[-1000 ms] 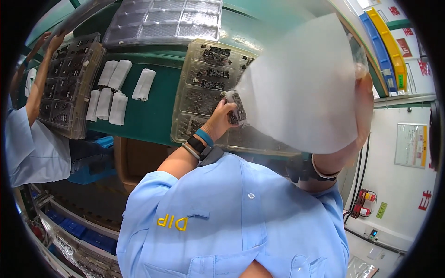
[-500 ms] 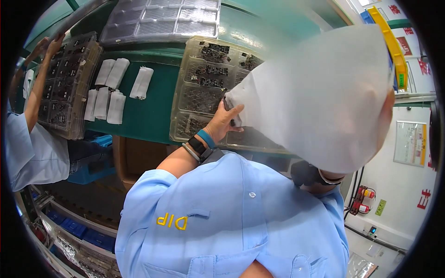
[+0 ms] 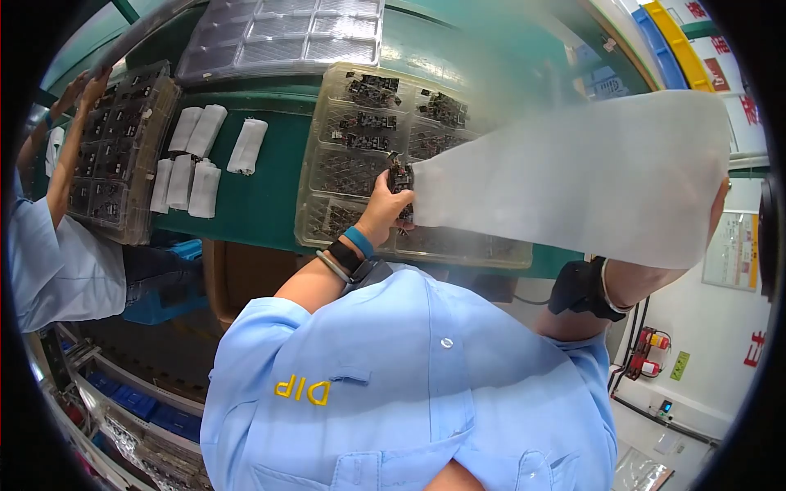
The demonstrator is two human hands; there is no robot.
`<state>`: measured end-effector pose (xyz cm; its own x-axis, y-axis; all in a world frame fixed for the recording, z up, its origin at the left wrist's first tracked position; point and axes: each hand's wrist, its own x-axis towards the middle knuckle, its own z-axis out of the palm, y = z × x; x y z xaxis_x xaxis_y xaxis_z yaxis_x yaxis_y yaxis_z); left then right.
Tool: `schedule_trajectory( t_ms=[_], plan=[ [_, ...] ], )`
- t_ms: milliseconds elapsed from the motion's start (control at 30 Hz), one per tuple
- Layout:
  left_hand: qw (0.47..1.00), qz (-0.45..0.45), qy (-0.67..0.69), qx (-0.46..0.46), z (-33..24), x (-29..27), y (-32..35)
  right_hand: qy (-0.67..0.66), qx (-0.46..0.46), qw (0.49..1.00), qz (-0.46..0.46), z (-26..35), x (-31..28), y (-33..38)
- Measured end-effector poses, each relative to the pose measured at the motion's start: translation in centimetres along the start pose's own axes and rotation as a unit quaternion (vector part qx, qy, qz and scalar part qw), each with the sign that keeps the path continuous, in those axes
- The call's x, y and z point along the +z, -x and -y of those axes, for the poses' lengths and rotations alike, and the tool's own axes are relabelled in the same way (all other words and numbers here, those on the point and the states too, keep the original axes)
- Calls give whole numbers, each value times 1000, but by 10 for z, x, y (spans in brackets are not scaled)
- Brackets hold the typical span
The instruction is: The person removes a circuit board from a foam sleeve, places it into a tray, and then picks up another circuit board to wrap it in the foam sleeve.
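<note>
My left hand rests at the front of a clear plastic tray filled with small dark electronic parts. Its fingers pinch one end of a white foam sheet together with a small dark part. The sheet stretches to the right over the tray's right half. My right hand holds the sheet's far end and is almost wholly hidden behind it; only its edge shows, above a forearm with a black wrist strap. My left wrist carries a blue band and a watch.
The tray lies on a green table. Several white rolled packets lie to its left, and another clear tray sits farther back. At far left a co-worker's hand is on a further parts tray.
The foam sheet has swung down from standing up to lying stretched out to the right. My left hand has stayed at the tray's front.
</note>
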<state>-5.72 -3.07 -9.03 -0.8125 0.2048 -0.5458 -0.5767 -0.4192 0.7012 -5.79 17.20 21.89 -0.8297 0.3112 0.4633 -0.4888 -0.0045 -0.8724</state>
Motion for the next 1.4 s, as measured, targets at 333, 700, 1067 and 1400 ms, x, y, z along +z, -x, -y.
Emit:
schedule_trajectory(
  t_ms=[333, 700, 1067, 1400],
  plan=[
    [804, -85, -498, 312, 22, -9, -14, 338, -315, 887, -24, -17, -70, -14],
    [900, 379, 130, 169, 5, 32, 37, -275, 84, 958, 7, -44, -92, -6],
    [890, 326, 296, 115, -6, 38, 94, -199, 120, 972, -23, -39, -83, 17],
    [922, 288, 222, 134, -21, 67, 122, -317, 242, 917, -10, -38, -90, 30]
  ],
)
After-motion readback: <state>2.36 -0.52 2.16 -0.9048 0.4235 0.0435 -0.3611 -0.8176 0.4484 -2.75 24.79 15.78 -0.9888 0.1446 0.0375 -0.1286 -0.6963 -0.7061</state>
